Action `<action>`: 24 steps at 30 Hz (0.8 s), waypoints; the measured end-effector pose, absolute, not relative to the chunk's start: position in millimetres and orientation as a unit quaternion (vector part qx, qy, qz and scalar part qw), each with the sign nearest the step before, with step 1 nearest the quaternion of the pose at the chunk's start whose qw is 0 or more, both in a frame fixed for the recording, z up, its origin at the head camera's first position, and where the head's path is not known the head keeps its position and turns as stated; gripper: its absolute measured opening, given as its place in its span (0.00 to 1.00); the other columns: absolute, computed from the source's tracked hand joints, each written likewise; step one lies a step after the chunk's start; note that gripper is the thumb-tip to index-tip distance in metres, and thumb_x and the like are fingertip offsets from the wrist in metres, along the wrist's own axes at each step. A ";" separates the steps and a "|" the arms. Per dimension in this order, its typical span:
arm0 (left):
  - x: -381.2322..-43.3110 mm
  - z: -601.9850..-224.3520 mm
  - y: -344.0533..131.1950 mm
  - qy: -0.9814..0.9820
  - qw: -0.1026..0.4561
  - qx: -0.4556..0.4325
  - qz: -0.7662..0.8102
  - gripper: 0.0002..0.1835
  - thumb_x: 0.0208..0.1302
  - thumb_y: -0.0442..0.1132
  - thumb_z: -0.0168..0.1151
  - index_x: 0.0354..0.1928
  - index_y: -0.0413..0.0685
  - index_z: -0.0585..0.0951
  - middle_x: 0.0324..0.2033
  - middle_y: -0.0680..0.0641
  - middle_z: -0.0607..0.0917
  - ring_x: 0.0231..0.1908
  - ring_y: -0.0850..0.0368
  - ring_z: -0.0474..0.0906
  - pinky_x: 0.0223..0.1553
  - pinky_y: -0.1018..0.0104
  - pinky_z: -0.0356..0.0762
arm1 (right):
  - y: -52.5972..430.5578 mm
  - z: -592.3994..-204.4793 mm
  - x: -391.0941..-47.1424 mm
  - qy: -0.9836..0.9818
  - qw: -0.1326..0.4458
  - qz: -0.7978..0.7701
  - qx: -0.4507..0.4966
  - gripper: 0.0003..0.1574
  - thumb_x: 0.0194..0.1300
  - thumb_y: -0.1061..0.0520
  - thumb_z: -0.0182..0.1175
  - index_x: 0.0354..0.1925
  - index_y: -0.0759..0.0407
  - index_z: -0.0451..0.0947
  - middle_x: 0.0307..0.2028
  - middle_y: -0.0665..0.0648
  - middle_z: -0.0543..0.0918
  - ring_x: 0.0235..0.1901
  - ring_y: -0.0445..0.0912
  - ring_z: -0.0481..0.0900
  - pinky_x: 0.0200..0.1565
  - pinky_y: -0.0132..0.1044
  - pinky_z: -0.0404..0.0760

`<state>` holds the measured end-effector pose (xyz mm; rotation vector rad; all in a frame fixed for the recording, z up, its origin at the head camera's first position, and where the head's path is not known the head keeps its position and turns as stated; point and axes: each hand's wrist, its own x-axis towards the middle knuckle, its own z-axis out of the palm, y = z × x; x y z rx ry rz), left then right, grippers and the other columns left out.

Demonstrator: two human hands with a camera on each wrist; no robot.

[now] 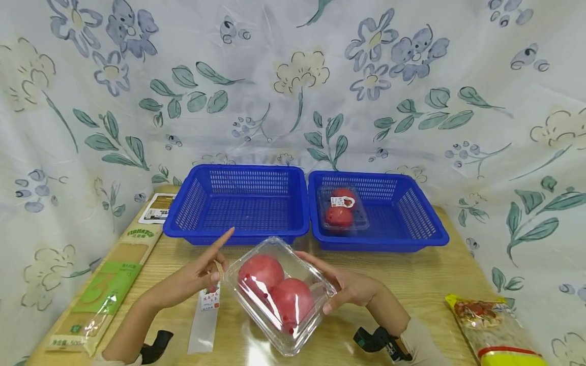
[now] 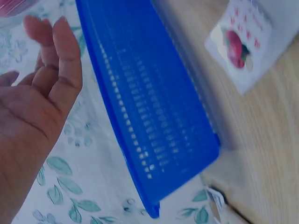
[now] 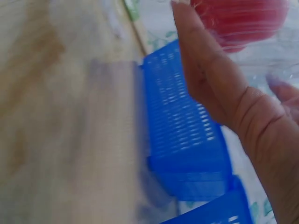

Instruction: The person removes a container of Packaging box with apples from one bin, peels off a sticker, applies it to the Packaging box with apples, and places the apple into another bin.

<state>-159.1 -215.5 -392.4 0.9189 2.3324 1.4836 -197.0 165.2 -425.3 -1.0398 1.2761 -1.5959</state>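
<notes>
In the head view, a clear plastic box with two large round red fruits inside is held up, tilted, over the table. My right hand grips its right side, thumb on the near edge and fingers toward the far side. My left hand is beside the box's left corner, index finger pointing out and the other fingers loosely bent. Below that hand a small label with red print is on a pale strip. The left wrist view shows the left palm holding nothing.
Two blue perforated baskets stand side by side at the back, a left basket and a right basket. The right one contains another box of red fruits. A long noodle packet lies left; a bagged food packet lies right.
</notes>
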 end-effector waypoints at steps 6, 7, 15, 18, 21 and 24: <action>-138.6 -401.8 -192.3 0.839 0.142 0.292 0.436 0.52 0.60 0.50 0.69 0.79 0.68 0.46 0.39 0.48 0.78 0.33 0.65 0.75 0.32 0.67 0.76 | 171.2 -437.6 -188.9 0.482 0.434 -0.625 -0.434 0.70 0.60 0.62 0.69 0.79 0.53 0.28 0.77 0.68 0.40 0.69 0.55 0.67 0.62 0.53 0.73; -134.2 -404.0 -187.7 0.853 0.142 0.277 0.419 0.53 0.58 0.51 0.71 0.79 0.71 0.47 0.43 0.48 0.81 0.38 0.64 0.77 0.36 0.65 0.77 | 171.5 -438.9 -188.7 0.483 0.433 -0.621 -0.440 0.70 0.60 0.61 0.69 0.79 0.54 0.28 0.78 0.67 0.37 0.69 0.54 0.67 0.63 0.53 0.73; -111.1 -425.9 -166.2 0.901 0.112 0.212 0.361 0.57 0.50 0.64 0.73 0.77 0.80 0.47 0.66 0.43 0.76 0.59 0.41 0.77 0.51 0.37 0.76 | 175.1 -449.0 -192.6 0.500 0.432 -0.580 -0.476 0.68 0.63 0.57 0.69 0.78 0.60 0.28 0.78 0.66 0.37 0.71 0.52 0.64 0.67 0.52 0.68; -108.9 -435.1 -164.2 0.907 0.089 0.225 0.344 0.60 0.47 0.66 0.74 0.78 0.75 0.48 0.57 0.43 0.83 0.52 0.50 0.81 0.47 0.44 0.79 | 177.4 -452.7 -195.8 0.526 0.412 -0.562 -0.487 0.67 0.62 0.57 0.69 0.78 0.62 0.31 0.79 0.63 0.37 0.74 0.49 0.58 0.71 0.47 0.61; -106.2 -443.0 -161.8 0.917 0.055 0.233 0.321 0.63 0.43 0.69 0.74 0.79 0.70 0.49 0.49 0.44 0.87 0.44 0.56 0.82 0.41 0.53 0.81 | 179.7 -455.4 -199.0 0.550 0.397 -0.552 -0.486 0.65 0.61 0.59 0.70 0.78 0.63 0.36 0.79 0.63 0.41 0.77 0.45 0.48 0.74 0.40 0.51; -104.3 -450.7 -159.6 0.917 0.041 0.234 0.321 0.65 0.42 0.70 0.75 0.79 0.65 0.49 0.48 0.43 0.87 0.43 0.59 0.83 0.40 0.58 0.81 | 182.6 -458.8 -201.5 0.565 0.391 -0.551 -0.474 0.62 0.59 0.61 0.70 0.78 0.64 0.40 0.79 0.62 0.44 0.78 0.43 0.42 0.74 0.36 0.47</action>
